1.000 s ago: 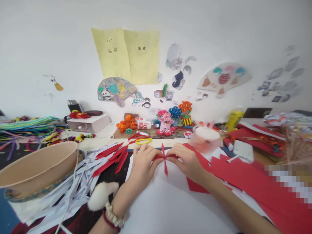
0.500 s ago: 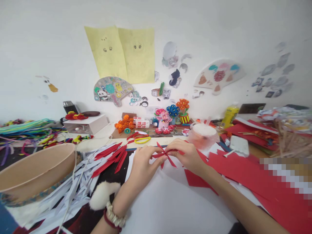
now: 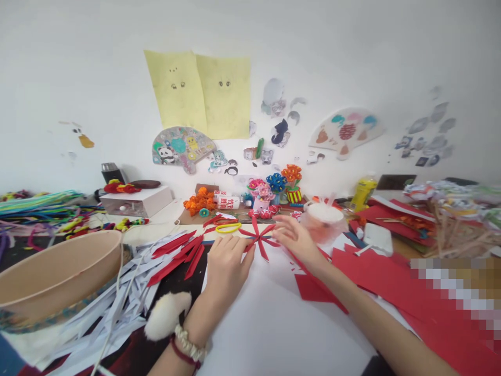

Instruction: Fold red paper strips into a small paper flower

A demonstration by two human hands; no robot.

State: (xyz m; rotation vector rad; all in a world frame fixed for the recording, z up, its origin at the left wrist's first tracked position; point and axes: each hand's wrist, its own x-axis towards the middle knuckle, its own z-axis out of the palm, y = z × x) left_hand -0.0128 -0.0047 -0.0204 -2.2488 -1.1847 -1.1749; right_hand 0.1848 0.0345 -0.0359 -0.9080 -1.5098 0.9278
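Note:
A star-shaped red paper flower [image 3: 258, 237] with several narrow folded petals is held above the white paper. My left hand [image 3: 229, 263] pinches one petal at its lower left between thumb and fingers. To the right of the flower, my right hand [image 3: 298, 243] has its fingers apart, close to the petal tips and gripping nothing I can see. Beyond my left hand, yellow-handled scissors [image 3: 228, 228] lie on the table. Folded red paper strips [image 3: 178, 256] are piled to the left of my hands.
A large tan basin [image 3: 58, 266] stands at the left, beside many white paper strips [image 3: 105, 313]. Red paper sheets [image 3: 391, 292] spread over the right side. At the back are a lidded cup [image 3: 324, 214], craft flowers [image 3: 277, 183] and a yellow bottle [image 3: 362, 194].
My right hand has let go of the flower's middle and drawn back to the right with fingers parting. My left grip has shifted to a lower-left petal, so more of the flower shows.

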